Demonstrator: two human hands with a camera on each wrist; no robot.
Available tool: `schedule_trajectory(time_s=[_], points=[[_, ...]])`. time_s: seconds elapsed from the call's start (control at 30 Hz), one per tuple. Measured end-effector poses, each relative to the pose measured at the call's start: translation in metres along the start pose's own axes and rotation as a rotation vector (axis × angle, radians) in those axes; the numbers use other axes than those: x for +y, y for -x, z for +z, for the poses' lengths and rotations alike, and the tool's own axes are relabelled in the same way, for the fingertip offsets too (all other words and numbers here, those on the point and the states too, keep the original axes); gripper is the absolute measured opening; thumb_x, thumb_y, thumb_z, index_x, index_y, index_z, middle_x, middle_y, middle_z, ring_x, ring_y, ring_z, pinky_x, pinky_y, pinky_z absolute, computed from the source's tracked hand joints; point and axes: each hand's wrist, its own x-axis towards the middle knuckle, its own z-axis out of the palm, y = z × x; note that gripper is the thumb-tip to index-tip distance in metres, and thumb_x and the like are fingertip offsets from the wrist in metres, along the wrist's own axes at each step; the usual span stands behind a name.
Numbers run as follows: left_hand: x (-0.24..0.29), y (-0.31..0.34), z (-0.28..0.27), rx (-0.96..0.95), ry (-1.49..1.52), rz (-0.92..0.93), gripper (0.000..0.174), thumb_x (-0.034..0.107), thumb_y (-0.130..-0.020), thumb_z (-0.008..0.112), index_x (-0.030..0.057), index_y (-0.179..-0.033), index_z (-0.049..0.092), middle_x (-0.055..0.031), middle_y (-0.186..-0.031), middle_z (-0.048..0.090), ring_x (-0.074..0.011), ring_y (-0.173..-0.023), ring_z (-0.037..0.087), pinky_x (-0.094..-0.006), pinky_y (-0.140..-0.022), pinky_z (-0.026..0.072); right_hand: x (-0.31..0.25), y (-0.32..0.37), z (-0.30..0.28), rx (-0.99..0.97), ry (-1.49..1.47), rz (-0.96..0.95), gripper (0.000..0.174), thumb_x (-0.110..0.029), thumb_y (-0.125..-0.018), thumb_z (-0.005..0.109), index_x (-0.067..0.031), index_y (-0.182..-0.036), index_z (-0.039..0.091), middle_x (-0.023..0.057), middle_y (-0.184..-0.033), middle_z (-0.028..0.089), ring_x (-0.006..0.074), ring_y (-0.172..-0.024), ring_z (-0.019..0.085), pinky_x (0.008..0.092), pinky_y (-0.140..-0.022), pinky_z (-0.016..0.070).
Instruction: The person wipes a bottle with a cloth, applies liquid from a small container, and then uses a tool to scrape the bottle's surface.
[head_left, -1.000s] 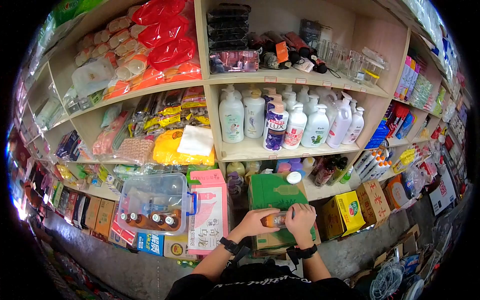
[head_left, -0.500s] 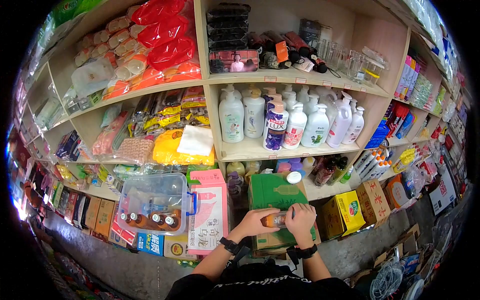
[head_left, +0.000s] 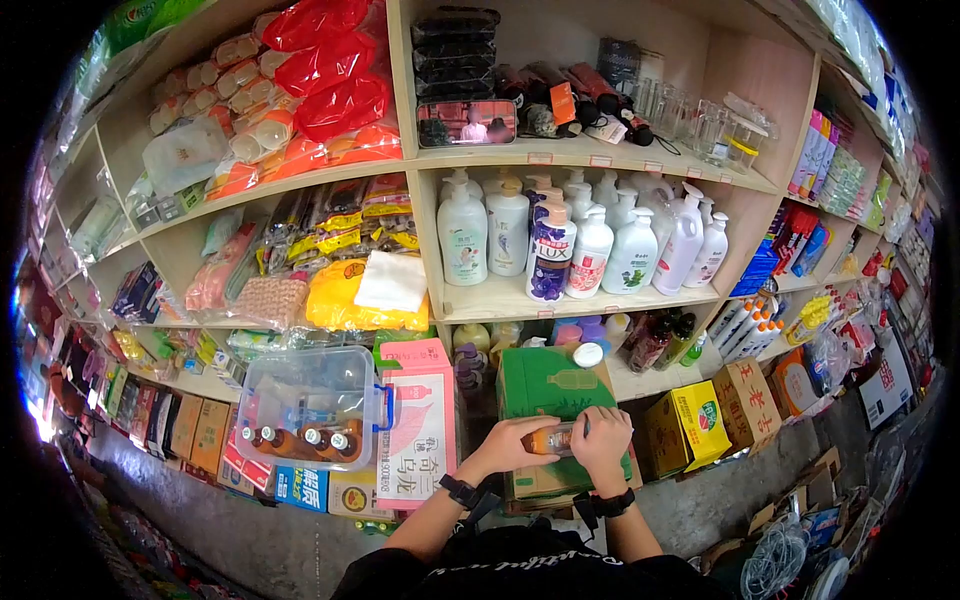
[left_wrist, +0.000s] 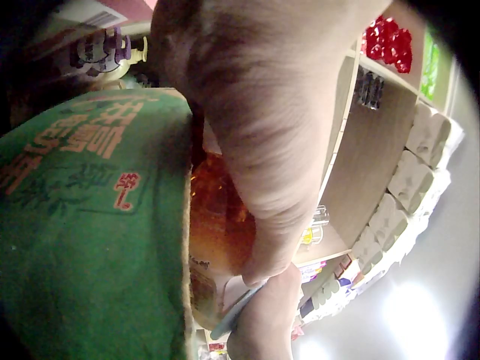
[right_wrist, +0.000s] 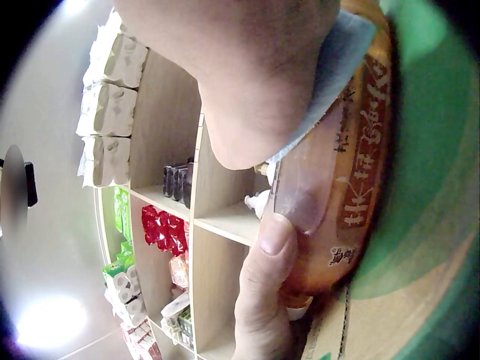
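Observation:
In the head view an amber bottle [head_left: 550,441] lies on its side above a green carton [head_left: 552,386]. The left hand [head_left: 511,445] grips one end of it, fingers curled round. At its other end the right hand [head_left: 602,441] pinches a blue-grey cloth or sheet against the bottle; in the right wrist view this blue piece [right_wrist: 334,79] lies against the label. The left wrist view shows the left hand [left_wrist: 259,112] over the amber bottle [left_wrist: 217,217], beside the green carton [left_wrist: 97,225]. A white cap [head_left: 588,355] rests at the carton's back edge.
Left of the carton stand a pink box [head_left: 416,420] and a clear plastic bin [head_left: 308,370] holding several amber bottles. Shelves with pump bottles [head_left: 552,250] and a phone [head_left: 467,123] rise behind. A yellow box [head_left: 690,425] stands to the right.

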Motion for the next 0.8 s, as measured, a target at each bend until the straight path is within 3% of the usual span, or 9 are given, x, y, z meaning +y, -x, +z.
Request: schedule_trajectory(time_s=[0.8], points=[[0.0011, 0.0001, 0.0001, 0.007, -0.007, -0.003, 0.067, 0.031, -0.078, 0.095, 0.0068, -0.136, 0.071, -0.0143, -0.131, 0.075, -0.0323, -0.116, 0.075, -0.0389, -0.102, 0.0585, -0.0009, -0.0001, -0.0008, 0.008, -0.005, -0.003, 0.014, -0.016, -0.085, 0.067, -0.0050, -0.078, 0.071, 0.0139, -0.081, 0.074, 0.0361, -0.079, 0.069, 0.0474, -0.080, 0.0499]])
